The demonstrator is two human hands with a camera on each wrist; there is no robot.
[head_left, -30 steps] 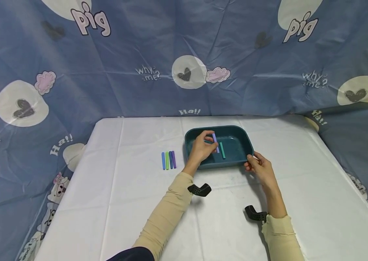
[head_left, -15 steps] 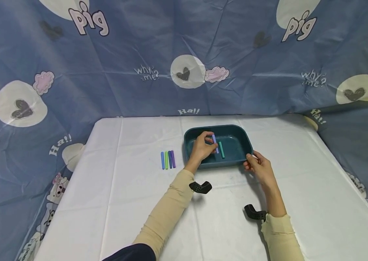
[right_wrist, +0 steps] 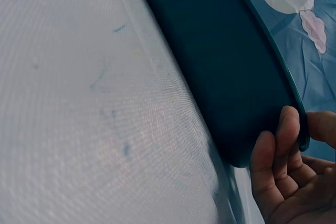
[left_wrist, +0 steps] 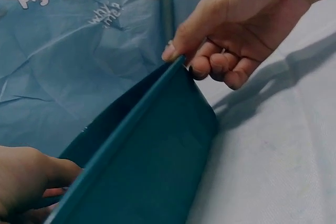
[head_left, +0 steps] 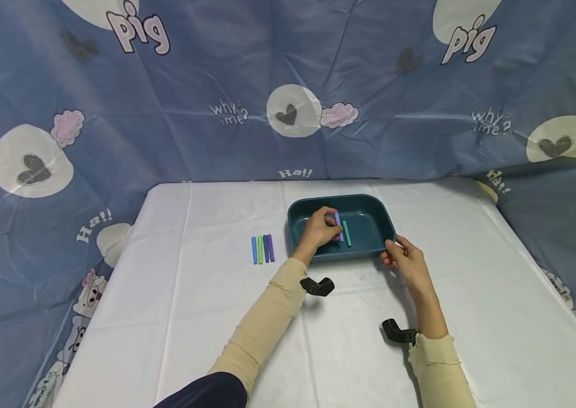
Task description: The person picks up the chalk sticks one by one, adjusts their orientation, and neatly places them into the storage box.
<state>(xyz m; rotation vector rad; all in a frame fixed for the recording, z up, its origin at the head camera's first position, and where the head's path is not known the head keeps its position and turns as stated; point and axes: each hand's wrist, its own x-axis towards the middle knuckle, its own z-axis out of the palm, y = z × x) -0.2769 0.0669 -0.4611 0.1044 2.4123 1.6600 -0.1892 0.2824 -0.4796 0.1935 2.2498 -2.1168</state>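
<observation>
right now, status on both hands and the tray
Left hand inside teal tray, pinching purple stick beside green stick. Right hand grips tray's near right corner. Four sticks on table, clear of both hands.

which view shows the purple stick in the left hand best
The head view: the purple stick shows between the left hand fingers inside the teal tray, beside a green stick. The left wrist view shows only the tray wall and both hands; the right wrist view shows only the tray's outside and the right hand.

I see bare table (head_left: 206, 306) around the tray (head_left: 364, 201), obstructed only by four sticks (head_left: 262, 249) left of it and its own walls.
</observation>
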